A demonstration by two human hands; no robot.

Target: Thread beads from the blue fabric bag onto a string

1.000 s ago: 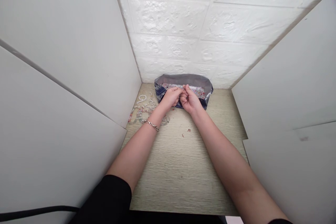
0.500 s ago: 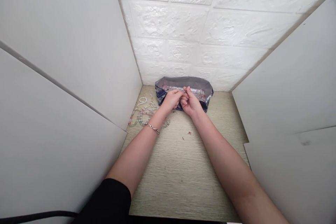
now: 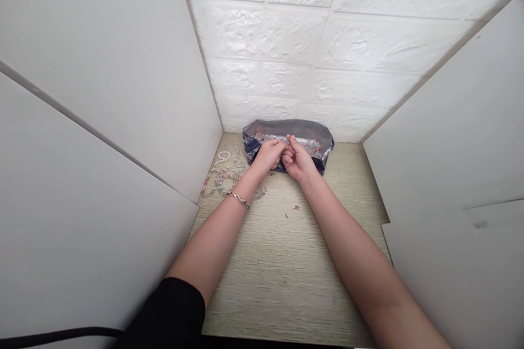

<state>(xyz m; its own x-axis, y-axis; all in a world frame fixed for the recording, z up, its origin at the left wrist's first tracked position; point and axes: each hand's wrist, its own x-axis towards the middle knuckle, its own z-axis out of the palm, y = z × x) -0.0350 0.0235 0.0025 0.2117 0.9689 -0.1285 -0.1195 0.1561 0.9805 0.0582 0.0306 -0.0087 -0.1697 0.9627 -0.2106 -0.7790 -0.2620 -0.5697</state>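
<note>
My left hand (image 3: 269, 155) and my right hand (image 3: 299, 159) meet at the front edge of an open pouch (image 3: 327, 154), dark blue outside and grey inside. Many small, shiny, multicoloured beads (image 3: 313, 146) lie in the pouch. Both hands are closed, with thumbs and fingertips pinched close together over the beads. Whatever sits between the fingertips is too small to make out. Left of the pouch, strings of beads (image 3: 223, 174) in white, green and reddish tones lie in loops on the wood-grain surface, partly behind my left wrist.
Tiny brownish scraps (image 3: 296, 208) lie on the wood-grain tabletop (image 3: 274, 272) between my forearms. A white panel (image 3: 123, 65) rises on the left and another panel (image 3: 446, 136) on the right. Behind the pouch stands a white brick-patterned wall (image 3: 266, 32). A black cable (image 3: 61, 335) runs at lower left.
Almost nothing differs. The whole view has shifted very slightly, and both hands keep the same pinched pose over the pouch.
</note>
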